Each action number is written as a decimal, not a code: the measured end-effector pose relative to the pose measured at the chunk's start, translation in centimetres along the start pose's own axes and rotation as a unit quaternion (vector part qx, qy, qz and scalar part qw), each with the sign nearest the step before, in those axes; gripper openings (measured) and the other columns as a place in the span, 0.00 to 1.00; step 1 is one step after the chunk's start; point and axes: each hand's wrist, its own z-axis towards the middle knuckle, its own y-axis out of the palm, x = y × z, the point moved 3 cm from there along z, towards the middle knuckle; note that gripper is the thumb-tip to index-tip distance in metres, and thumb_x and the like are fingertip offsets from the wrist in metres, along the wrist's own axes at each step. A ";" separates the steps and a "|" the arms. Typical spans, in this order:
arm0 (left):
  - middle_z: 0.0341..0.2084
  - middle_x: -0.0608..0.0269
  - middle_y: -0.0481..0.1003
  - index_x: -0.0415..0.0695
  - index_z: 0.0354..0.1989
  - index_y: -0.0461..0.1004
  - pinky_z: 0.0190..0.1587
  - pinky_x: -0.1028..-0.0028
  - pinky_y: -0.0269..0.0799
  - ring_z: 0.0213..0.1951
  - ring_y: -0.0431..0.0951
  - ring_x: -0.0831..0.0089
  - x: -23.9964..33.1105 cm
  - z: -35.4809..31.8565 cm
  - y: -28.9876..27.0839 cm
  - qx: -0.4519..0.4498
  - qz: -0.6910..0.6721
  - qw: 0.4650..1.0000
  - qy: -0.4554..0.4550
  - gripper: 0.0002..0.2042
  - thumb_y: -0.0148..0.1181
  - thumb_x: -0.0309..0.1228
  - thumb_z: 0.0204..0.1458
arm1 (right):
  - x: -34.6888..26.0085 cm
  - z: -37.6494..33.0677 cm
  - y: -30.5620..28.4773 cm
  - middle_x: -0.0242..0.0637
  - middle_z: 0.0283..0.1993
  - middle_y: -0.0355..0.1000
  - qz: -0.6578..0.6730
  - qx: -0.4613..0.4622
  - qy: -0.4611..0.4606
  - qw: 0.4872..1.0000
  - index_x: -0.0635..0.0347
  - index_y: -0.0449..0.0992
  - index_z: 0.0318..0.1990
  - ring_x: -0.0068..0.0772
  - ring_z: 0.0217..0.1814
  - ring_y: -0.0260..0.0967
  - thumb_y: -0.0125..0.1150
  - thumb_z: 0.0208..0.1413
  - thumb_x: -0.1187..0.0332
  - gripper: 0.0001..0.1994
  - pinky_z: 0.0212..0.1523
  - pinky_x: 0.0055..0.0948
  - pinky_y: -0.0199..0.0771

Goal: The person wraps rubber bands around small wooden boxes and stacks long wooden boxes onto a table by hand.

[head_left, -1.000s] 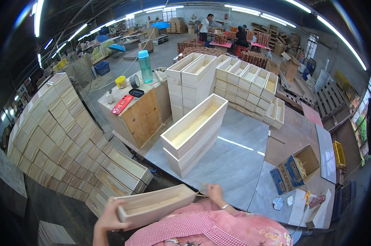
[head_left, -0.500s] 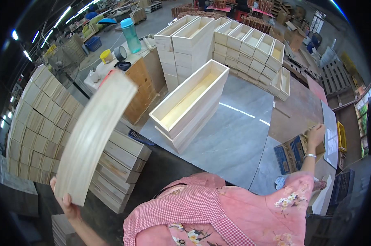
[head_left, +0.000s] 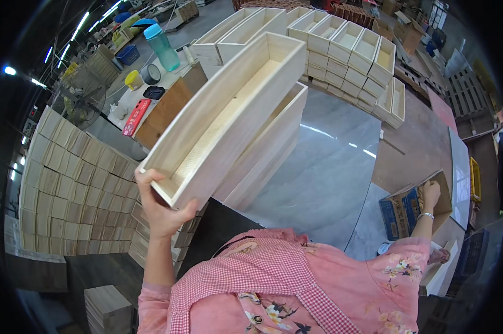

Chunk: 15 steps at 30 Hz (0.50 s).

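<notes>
Fingers of the left hand point(head_left: 161, 209) wrap the near end of a long, open wooden box point(head_left: 229, 114), thumb on the outer side and the rest curled under the end wall, so the box is held up in the air and slants away from that hand toward the upper right, its pale inside showing. Out to the right, the right hand point(head_left: 429, 195) lies flat, fingers loosely spread, in a small cardboard box with blue sides point(head_left: 403, 210); whether it grips anything there cannot be told. Just beyond the left hand and under the raised box sits another open wooden box point(head_left: 274, 142) on a grey worktop point(head_left: 329, 172). To the left of the left hand stands a wide stack of flat wooden pieces point(head_left: 68, 183). Farther off, past the held box, rows of similar boxes point(head_left: 351, 55) are stacked, and to their left a small wooden stand point(head_left: 168, 108) carries a teal bottle point(head_left: 162, 47), a yellow cup point(head_left: 133, 79) and a red flat pack point(head_left: 136, 117).
</notes>
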 end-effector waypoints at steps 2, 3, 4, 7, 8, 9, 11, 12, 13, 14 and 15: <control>0.47 0.59 0.57 0.50 0.45 0.59 0.59 0.65 0.60 0.54 0.63 0.63 -1.2 0.2 1.7 -0.024 -0.016 1.000 -0.005 0.36 0.77 0.36 0.26 | -2.6 -0.4 -1.3 0.54 0.49 0.75 -0.010 0.157 -0.063 0.986 0.65 0.79 0.46 0.56 0.53 0.73 0.55 0.58 0.60 0.17 0.54 0.45 0.71; 0.47 0.59 0.57 0.50 0.45 0.59 0.59 0.65 0.60 0.54 0.63 0.63 -1.6 0.3 2.2 -0.027 -0.011 1.000 -0.005 0.36 0.77 0.36 0.26 | -4.2 -0.5 -1.2 0.51 0.48 0.76 0.009 0.191 -0.111 0.975 0.64 0.79 0.46 0.54 0.52 0.72 0.54 0.60 0.61 0.16 0.54 0.44 0.71; 0.48 0.59 0.57 0.50 0.45 0.59 0.59 0.65 0.59 0.54 0.63 0.62 -1.9 0.4 2.6 -0.035 -0.019 0.999 -0.008 0.36 0.78 0.35 0.25 | -5.9 -0.7 -1.0 0.49 0.47 0.76 0.029 0.224 -0.159 0.961 0.63 0.79 0.46 0.52 0.52 0.72 0.53 0.61 0.62 0.15 0.54 0.43 0.71; 0.48 0.58 0.57 0.50 0.44 0.59 0.60 0.64 0.59 0.55 0.62 0.62 -3.2 0.5 4.0 -0.052 -0.007 0.999 0.004 0.36 0.77 0.34 0.24 | -12.3 -2.4 0.6 0.46 0.49 0.76 0.123 0.247 -0.270 0.923 0.63 0.78 0.46 0.48 0.54 0.72 0.55 0.60 0.66 0.12 0.55 0.40 0.70; 0.48 0.58 0.57 0.50 0.44 0.59 0.60 0.63 0.58 0.55 0.62 0.61 -3.2 0.5 4.4 -0.054 -0.002 0.999 -0.002 0.36 0.77 0.34 0.24 | -14.8 -3.5 1.0 0.46 0.49 0.76 0.158 0.242 -0.304 0.908 0.63 0.78 0.46 0.47 0.53 0.73 0.57 0.59 0.68 0.12 0.54 0.39 0.71; 0.48 0.57 0.57 0.50 0.44 0.59 0.60 0.63 0.58 0.55 0.62 0.60 -3.3 0.6 4.7 -0.056 0.001 0.998 -0.008 0.36 0.76 0.35 0.24 | -17.3 -4.7 1.6 0.46 0.49 0.76 0.218 0.199 -0.326 0.898 0.64 0.78 0.47 0.45 0.52 0.74 0.58 0.59 0.69 0.12 0.53 0.38 0.72; 0.48 0.56 0.58 0.50 0.44 0.59 0.60 0.62 0.58 0.55 0.62 0.60 -3.3 0.5 4.8 -0.058 0.027 0.998 -0.003 0.36 0.76 0.35 0.24 | -21.8 -6.8 3.3 0.45 0.48 0.76 0.299 0.128 -0.375 0.868 0.64 0.77 0.48 0.42 0.49 0.75 0.60 0.57 0.71 0.12 0.50 0.35 0.74; 0.48 0.56 0.58 0.50 0.44 0.59 0.60 0.62 0.58 0.55 0.62 0.59 -3.3 0.4 4.7 -0.058 0.050 0.997 0.003 0.36 0.75 0.35 0.24 | -24.0 -7.9 4.1 0.45 0.47 0.76 0.321 0.100 -0.404 0.851 0.64 0.76 0.49 0.41 0.48 0.75 0.61 0.57 0.71 0.13 0.48 0.34 0.74; 0.48 0.56 0.58 0.50 0.44 0.59 0.60 0.62 0.58 0.55 0.62 0.59 -3.1 0.4 4.5 -0.058 0.055 0.997 0.001 0.36 0.75 0.35 0.24 | -26.5 -9.4 4.3 0.45 0.47 0.76 0.340 0.059 -0.420 0.839 0.64 0.75 0.50 0.41 0.48 0.75 0.62 0.56 0.71 0.14 0.48 0.34 0.74; 0.47 0.57 0.58 0.49 0.45 0.59 0.59 0.64 0.57 0.53 0.62 0.61 -2.9 0.2 4.2 -0.047 0.065 0.997 0.006 0.37 0.75 0.40 0.25 | -29.0 -10.9 4.5 0.45 0.46 0.75 0.360 0.016 -0.436 0.825 0.64 0.75 0.51 0.40 0.47 0.75 0.63 0.56 0.70 0.16 0.48 0.33 0.74; 0.45 0.59 0.58 0.48 0.46 0.59 0.59 0.66 0.55 0.51 0.61 0.63 -2.8 0.2 4.1 -0.038 0.070 0.997 0.012 0.37 0.74 0.44 0.25 | -31.0 -11.9 4.4 0.45 0.47 0.75 0.378 -0.006 -0.458 0.805 0.64 0.74 0.51 0.40 0.47 0.75 0.64 0.55 0.69 0.17 0.48 0.33 0.74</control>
